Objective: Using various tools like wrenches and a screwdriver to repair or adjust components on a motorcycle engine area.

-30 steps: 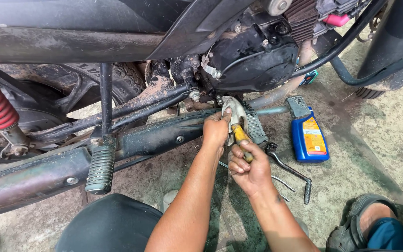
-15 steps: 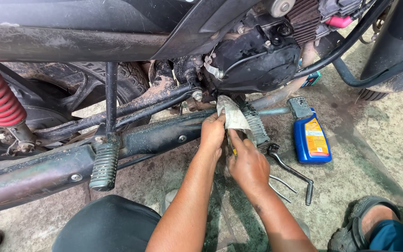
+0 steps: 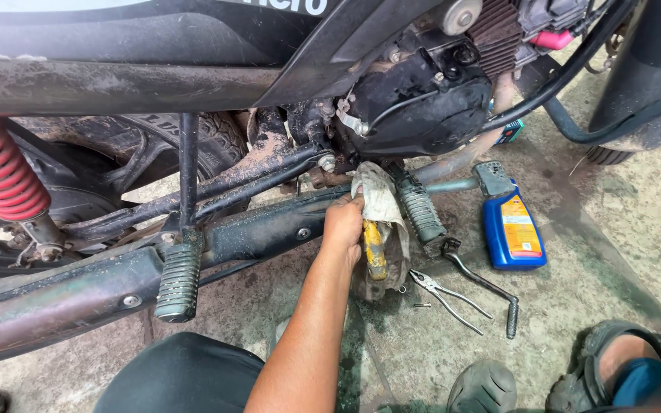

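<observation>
While the left hand (image 3: 343, 223) is clenching a dirty rag (image 3: 380, 203) and yellow-handled tool (image 3: 374, 250) under the engine (image 3: 415, 103), pliers (image 3: 445, 294) are lying just right; a firm grip seems advisable.

The concrete floor (image 3: 621, 229) under my bike is stained and damp. On it lie a blue bottle (image 3: 514, 229), pliers (image 3: 445, 294), a bent lever (image 3: 483, 283) and what may be a small bolt (image 3: 421, 305).
</observation>
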